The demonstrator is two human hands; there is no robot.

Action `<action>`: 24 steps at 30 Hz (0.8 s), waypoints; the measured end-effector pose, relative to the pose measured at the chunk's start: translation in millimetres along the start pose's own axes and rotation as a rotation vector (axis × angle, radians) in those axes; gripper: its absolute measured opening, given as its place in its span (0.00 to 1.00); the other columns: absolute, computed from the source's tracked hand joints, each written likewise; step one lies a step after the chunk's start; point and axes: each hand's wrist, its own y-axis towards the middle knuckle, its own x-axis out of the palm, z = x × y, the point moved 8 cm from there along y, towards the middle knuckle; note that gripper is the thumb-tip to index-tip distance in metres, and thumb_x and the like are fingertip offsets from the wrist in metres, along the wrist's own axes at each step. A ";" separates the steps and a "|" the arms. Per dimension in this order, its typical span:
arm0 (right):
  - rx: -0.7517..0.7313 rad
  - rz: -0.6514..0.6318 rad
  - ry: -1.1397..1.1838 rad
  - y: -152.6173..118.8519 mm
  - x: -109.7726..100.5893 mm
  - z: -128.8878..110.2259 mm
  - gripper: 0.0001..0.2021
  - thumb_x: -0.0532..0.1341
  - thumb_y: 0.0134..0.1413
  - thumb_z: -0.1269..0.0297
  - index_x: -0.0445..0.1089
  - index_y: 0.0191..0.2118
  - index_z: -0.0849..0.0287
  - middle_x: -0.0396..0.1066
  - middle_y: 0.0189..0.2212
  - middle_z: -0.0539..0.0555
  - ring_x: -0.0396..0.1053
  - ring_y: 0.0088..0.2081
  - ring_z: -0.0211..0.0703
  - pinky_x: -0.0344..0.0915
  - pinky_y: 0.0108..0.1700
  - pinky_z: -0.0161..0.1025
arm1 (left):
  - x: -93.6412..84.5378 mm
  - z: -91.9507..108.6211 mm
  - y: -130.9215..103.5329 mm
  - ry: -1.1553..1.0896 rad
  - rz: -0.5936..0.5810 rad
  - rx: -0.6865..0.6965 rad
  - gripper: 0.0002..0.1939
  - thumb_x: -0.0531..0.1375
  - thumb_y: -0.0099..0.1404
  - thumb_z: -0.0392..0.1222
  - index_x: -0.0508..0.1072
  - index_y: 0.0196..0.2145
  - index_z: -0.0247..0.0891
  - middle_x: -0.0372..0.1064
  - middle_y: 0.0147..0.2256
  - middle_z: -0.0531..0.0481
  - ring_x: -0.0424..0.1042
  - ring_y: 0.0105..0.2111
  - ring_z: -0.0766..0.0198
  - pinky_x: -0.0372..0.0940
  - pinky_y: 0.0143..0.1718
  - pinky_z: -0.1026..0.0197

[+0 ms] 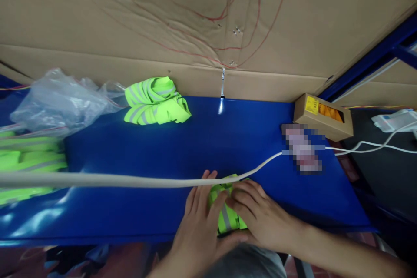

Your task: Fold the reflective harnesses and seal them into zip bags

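Note:
A neon yellow-green reflective vest [232, 216], folded into a small bundle with grey stripes, lies at the front edge of the blue table. My left hand [198, 221] rests along its left side, fingers stretched out and thumb spread beneath its near edge. From the right, my right hand [263, 215] bends its fingers over the top of the bundle and grips it. Both hands partly cover the vest. A white cable [130, 180] passes in front of its far end, close to the camera.
Rolled vests [156, 102] sit at the back of the blue table [208, 139]. Clear plastic bags [61, 100] and more vests [32, 156] lie at left. A cardboard box [302, 113] and a blurred-out object [301, 145] are at right. Cardboard [163, 17] walls the back.

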 end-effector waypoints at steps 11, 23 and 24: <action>-0.051 -0.039 -0.076 12.9 0.5 -0.7 0.30 0.56 0.66 0.41 0.64 0.63 0.57 0.67 0.59 0.63 0.58 0.64 0.60 0.59 0.62 0.58 | 10.3 -7.1 3.8 -0.207 -0.107 -0.084 0.56 0.39 0.62 0.78 0.36 0.73 0.34 0.46 0.71 0.28 0.48 0.71 0.40 0.53 0.66 0.36; -0.021 0.011 -0.128 7.8 4.8 -8.5 0.29 0.55 0.65 0.41 0.62 0.65 0.49 0.60 0.67 0.62 0.59 0.64 0.62 0.56 0.60 0.58 | 11.4 -9.7 -15.6 -0.588 0.198 -0.515 0.39 0.37 0.70 0.68 0.43 0.72 0.50 0.50 0.70 0.40 0.56 0.68 0.44 0.63 0.62 0.35; -0.009 0.018 -0.143 5.5 4.4 -10.3 0.28 0.56 0.65 0.42 0.61 0.66 0.47 0.59 0.68 0.61 0.61 0.62 0.61 0.58 0.58 0.57 | 12.9 -8.5 -17.1 -0.605 0.211 -0.525 0.39 0.39 0.70 0.69 0.44 0.72 0.51 0.50 0.70 0.40 0.57 0.67 0.43 0.64 0.61 0.35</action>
